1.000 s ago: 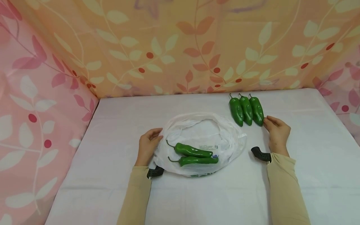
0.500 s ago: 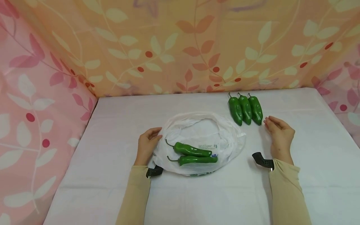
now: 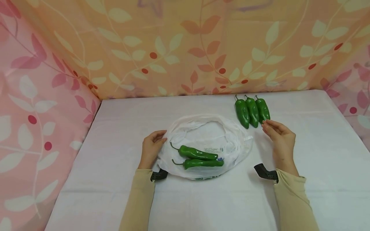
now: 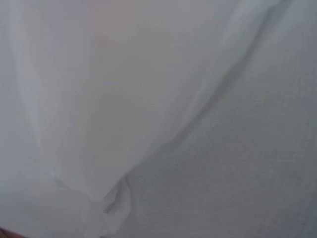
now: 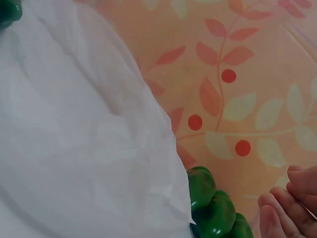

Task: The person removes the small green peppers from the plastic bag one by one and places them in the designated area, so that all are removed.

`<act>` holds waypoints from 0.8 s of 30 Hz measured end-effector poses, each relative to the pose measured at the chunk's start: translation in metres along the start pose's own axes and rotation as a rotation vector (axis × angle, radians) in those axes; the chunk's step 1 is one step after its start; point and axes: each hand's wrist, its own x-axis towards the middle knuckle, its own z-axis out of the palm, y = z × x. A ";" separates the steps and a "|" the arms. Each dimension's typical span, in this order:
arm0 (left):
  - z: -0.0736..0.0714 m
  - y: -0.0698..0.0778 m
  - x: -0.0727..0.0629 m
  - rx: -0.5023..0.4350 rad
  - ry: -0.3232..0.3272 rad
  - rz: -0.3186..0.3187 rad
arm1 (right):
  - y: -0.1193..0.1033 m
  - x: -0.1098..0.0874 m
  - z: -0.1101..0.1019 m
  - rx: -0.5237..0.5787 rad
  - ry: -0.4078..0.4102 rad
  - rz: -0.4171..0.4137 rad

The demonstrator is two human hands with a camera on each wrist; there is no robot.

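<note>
A white plastic bag (image 3: 245,146) lies in the middle of the table with its mouth spread wide. Two long green peppers (image 3: 198,153) rest in it side by side, stems to the left. At the bag's left edge my left hand (image 3: 151,147) pinches the plastic between thumb and fingers. Three more green peppers (image 3: 242,113) lie in a row at the back right, stems away from me. My right hand (image 3: 281,141) is by the rightmost pepper (image 3: 263,108), fingertips overlapping its tip, fingers extended. In the right wrist view, the fingers (image 5: 272,218) appear beside the pepper row.
White cloth covers the table (image 3: 214,205). Behind it hangs an orange leaf-patterned curtain (image 3: 173,41), with pink patterned cloth (image 3: 29,112) along the left side and more at the right. A black wrist camera (image 3: 267,173) sticks out inward from the right sleeve.
My right hand first draws back slightly right from the rightmost pepper, then moves left again to its tip. The left hand and the bag stay in place.
</note>
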 end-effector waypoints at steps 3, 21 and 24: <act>0.000 0.001 0.000 0.001 0.003 -0.002 | 0.001 -0.003 0.005 -0.016 -0.038 -0.019; 0.000 0.001 -0.001 0.007 0.001 -0.011 | 0.017 -0.034 0.035 -0.207 -0.319 -0.036; 0.000 0.001 -0.001 0.007 0.001 -0.014 | 0.019 -0.039 0.039 -0.246 -0.352 -0.030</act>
